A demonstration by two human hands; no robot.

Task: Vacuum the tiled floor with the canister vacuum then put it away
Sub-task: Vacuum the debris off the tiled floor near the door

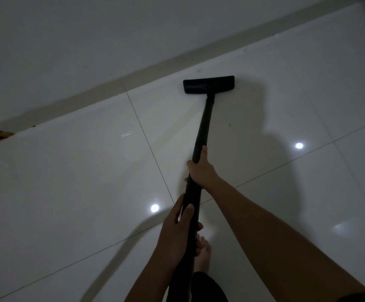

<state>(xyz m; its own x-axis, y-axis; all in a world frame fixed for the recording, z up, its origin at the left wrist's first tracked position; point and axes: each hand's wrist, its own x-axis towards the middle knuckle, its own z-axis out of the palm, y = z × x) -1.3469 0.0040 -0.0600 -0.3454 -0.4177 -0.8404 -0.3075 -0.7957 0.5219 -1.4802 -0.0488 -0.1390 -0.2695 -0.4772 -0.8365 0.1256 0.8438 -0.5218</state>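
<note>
Both hands wrap tight around the black pole (pixel 202 129), right hand (pixel 201 168) up front to steer, left hand (pixel 177 227) behind to push; the brush head (pixel 208 85) sits flat on the floor (pixel 68 182) near the wall (pixel 90 40)

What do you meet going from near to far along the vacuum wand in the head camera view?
Bare foot → left hand on the wand → right hand higher up the wand → floor nozzle → baseboard → wall.
</note>
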